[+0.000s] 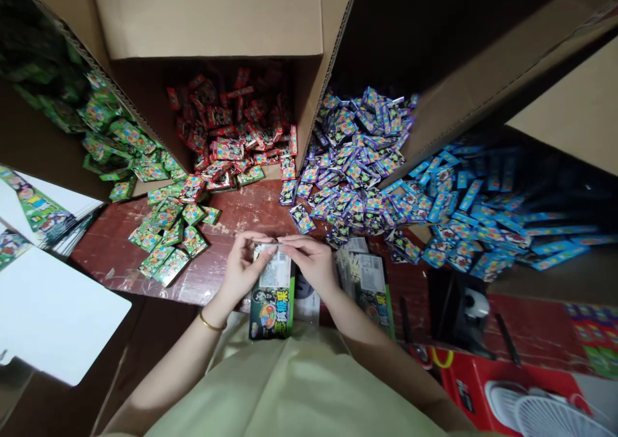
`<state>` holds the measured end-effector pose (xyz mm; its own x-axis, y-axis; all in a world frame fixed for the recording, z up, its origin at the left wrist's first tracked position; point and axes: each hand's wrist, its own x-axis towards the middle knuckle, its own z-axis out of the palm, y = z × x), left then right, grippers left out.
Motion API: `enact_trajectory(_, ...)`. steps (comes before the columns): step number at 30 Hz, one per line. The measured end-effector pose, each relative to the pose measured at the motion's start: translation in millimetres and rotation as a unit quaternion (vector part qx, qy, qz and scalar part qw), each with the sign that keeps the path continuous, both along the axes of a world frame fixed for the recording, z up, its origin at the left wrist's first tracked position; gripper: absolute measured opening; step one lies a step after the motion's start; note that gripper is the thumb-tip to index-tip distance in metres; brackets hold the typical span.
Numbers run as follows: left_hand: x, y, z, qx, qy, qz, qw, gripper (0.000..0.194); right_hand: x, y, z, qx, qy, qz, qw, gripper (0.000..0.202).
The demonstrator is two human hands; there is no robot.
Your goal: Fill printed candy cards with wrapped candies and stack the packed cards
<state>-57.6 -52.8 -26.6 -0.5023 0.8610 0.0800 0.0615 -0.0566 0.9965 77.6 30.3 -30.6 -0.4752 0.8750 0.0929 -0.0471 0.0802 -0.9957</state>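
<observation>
I see the left hand (247, 266) and right hand (316, 263) pinching the box (270, 308) by its far end, fingertips nearly meeting. It is at the near edge of the table (241, 205), green packs (167, 231) beyond on the left.
</observation>
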Motion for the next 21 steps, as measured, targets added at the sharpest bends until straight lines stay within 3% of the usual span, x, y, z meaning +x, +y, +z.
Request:
enact_trajectory(3,-6,1,11.3,-0.076,-0.014,-0.006,0.997,0.022,0,12,5.9,-0.091,0.004,0.045,0.995,0.012)
enact_trajectory(7,-9,8,22.0,-0.105,-0.09,0.023,0.99,0.032,-3,28,10.9,-0.191,-0.015,0.076,0.979,0.023)
enact_trajectory(15,-4,7,15.0,-0.125,-0.048,0.03,0.991,0.033,-2,36,1.2,-0.312,-0.02,0.09,0.946,0.032)
enact_trajectory(21,-14,14,21.3,-0.122,-0.074,0.02,0.99,0.036,-4,41,6.9,-0.233,-0.006,0.117,0.965,0.027)
